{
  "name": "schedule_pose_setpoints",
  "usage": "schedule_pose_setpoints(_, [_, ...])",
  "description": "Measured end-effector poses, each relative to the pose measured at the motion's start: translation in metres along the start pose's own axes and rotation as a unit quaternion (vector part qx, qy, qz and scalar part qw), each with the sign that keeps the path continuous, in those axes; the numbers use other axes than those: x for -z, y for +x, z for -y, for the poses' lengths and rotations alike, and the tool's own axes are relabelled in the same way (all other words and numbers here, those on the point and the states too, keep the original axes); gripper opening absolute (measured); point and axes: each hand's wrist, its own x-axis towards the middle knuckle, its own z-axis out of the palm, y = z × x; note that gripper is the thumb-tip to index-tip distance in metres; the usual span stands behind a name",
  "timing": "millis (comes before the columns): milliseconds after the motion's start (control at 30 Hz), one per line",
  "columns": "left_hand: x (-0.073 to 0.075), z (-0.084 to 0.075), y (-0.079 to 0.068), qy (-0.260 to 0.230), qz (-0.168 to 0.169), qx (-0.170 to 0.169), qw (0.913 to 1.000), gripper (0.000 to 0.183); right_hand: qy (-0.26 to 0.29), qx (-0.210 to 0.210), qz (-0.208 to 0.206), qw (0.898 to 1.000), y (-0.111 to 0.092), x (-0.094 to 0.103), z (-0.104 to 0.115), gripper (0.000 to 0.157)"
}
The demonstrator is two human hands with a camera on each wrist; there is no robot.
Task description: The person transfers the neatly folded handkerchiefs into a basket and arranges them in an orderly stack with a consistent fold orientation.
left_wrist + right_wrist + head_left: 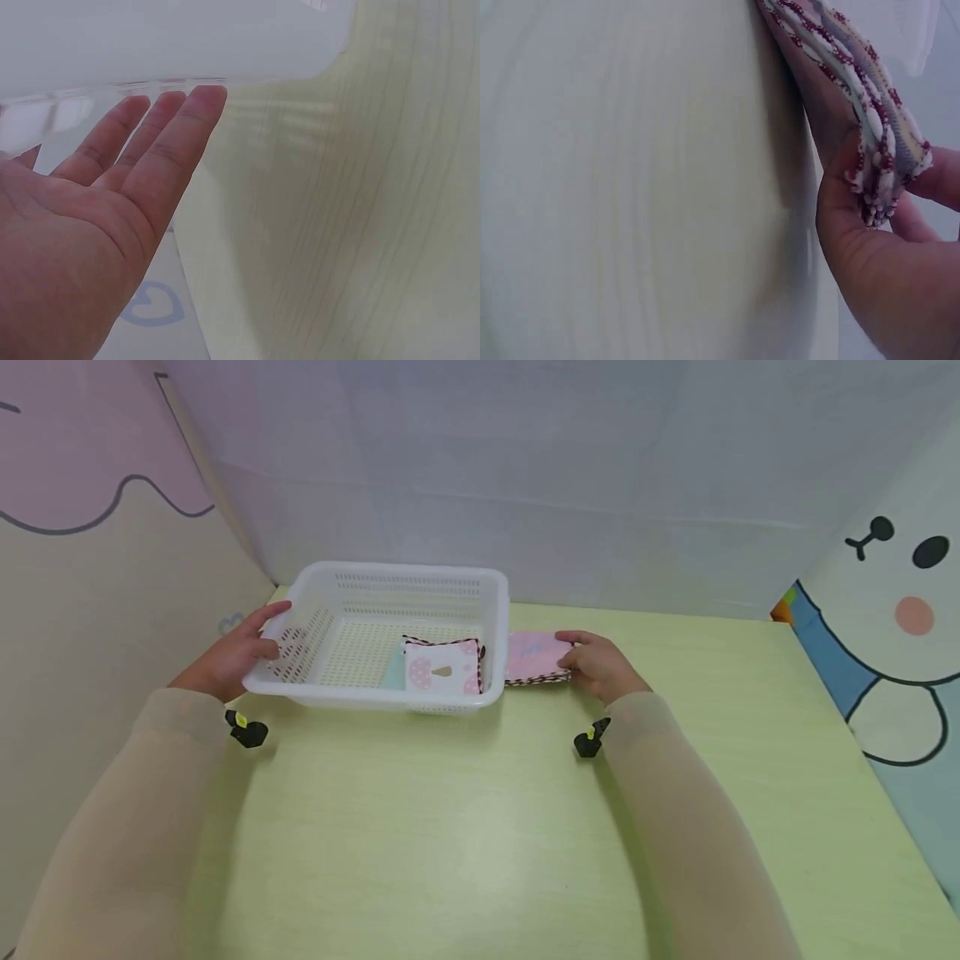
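Note:
My left hand is at the left end of a white plastic basket. In the left wrist view, the straight fingers of that hand touch the underside of the basket rim. To the right of the basket, my right hand pinches the edge of a folded pink cloth. The right wrist view shows the cloth's layered edges, stitched in dark red and white, between thumb and fingers. Another folded cloth, white with pink patterns, lies in the basket at its front right.
A light blue-green piece shows beside the patterned cloth in the basket. The pale yellow-green table stretches in front. A whitish curtain hangs behind, and a cartoon-printed panel borders the right side. Black devices sit at both wrists.

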Motion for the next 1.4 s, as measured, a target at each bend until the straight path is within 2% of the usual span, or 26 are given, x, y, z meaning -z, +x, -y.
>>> schedule_pose_setpoints(233, [-0.001,-0.002,0.000,0.001,0.003,0.003,1.0000,0.079,-0.014,-0.002,0.023,1.000,0.001,0.004,-0.004,0.058])
schedule_pose_setpoints(600, [-0.003,-0.003,-0.002,0.008,-0.001,-0.003,1.0000,0.079,0.004,0.007,0.050,0.999,-0.007,0.006,-0.003,0.068])
schedule_pose_setpoints(1167, [-0.003,-0.003,-0.003,0.006,-0.003,0.002,1.0000,0.078,0.002,0.053,0.046,0.998,-0.023,0.000,0.007,0.071])
schedule_pose_setpoints(1400, [-0.002,-0.002,-0.003,0.009,-0.002,-0.005,0.9999,0.079,0.019,0.075,0.045,0.996,-0.031,-0.001,0.014,0.074])
